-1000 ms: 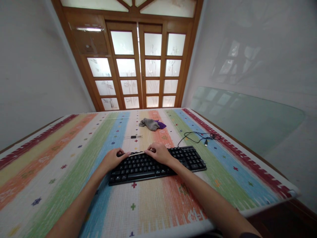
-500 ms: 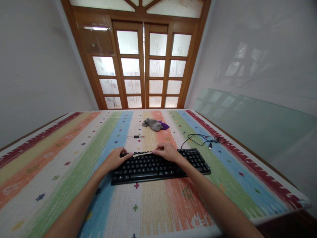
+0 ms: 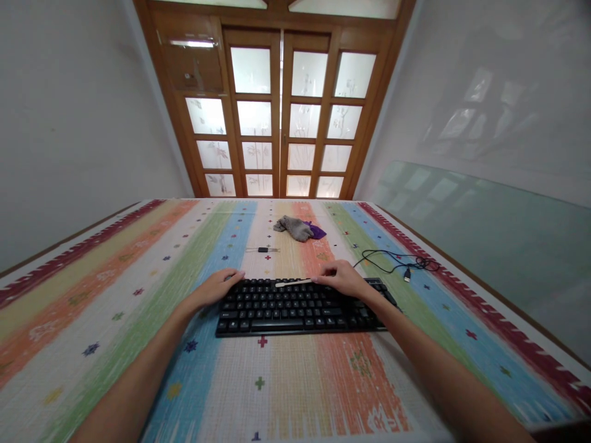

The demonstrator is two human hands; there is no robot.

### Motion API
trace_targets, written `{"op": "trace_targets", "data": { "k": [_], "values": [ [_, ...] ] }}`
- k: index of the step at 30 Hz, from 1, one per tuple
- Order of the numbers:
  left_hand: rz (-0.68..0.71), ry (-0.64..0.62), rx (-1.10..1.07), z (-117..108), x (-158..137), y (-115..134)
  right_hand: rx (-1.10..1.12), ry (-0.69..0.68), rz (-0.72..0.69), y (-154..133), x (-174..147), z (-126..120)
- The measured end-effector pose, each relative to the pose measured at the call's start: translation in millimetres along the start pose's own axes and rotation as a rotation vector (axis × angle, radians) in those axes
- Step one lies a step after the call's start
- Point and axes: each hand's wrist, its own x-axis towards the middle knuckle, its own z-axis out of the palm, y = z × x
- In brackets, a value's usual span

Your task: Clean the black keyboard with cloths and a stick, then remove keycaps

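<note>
A black keyboard (image 3: 281, 307) lies on the striped tablecloth in front of me. My left hand (image 3: 218, 287) is at its upper left corner, closed on the edge, with the fingertips partly hidden. Between the fingers of my right hand (image 3: 344, 279) is a thin cream-coloured stick (image 3: 294, 283), slightly wider at its left end. The stick points left along the keyboard's top rows; whether it touches the keys I cannot tell. My right hand and forearm cover part of the keyboard's right side.
Beyond the keyboard lie a grey cloth (image 3: 295, 228) with a purple piece (image 3: 317, 231) and a small black item with pale ends (image 3: 263, 250). The keyboard's coiled cable (image 3: 392, 261) and USB plug (image 3: 407, 275) rest at the right. A glass panel (image 3: 475, 215) stands along the right wall.
My right hand has moved right along the keyboard with the stick, away from my left hand. My left thumb no longer meets the stick's left end. The view has shifted slightly.
</note>
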Motion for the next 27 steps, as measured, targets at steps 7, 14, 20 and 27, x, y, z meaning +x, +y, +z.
{"op": "trace_targets", "data": {
  "k": [7, 14, 20, 27],
  "values": [
    [-0.016, -0.039, -0.040, -5.0, -2.3, 2.3, 0.020, 0.006, 0.035, 12.7, -11.6, -18.6],
    [-0.064, -0.121, -0.035, -6.9, -3.6, 2.1, 0.013, 0.046, 0.078, 26.0, -27.6, -36.9],
    [-0.081, -0.142, -0.029, -8.0, -3.8, 0.1, 0.047, 0.138, 0.145, 37.0, -45.6, -47.4],
    [-0.030, -0.132, 0.010, -8.3, -2.9, -0.6, 0.095, 0.212, 0.199, 53.3, -52.3, -61.4]
  ]
}}
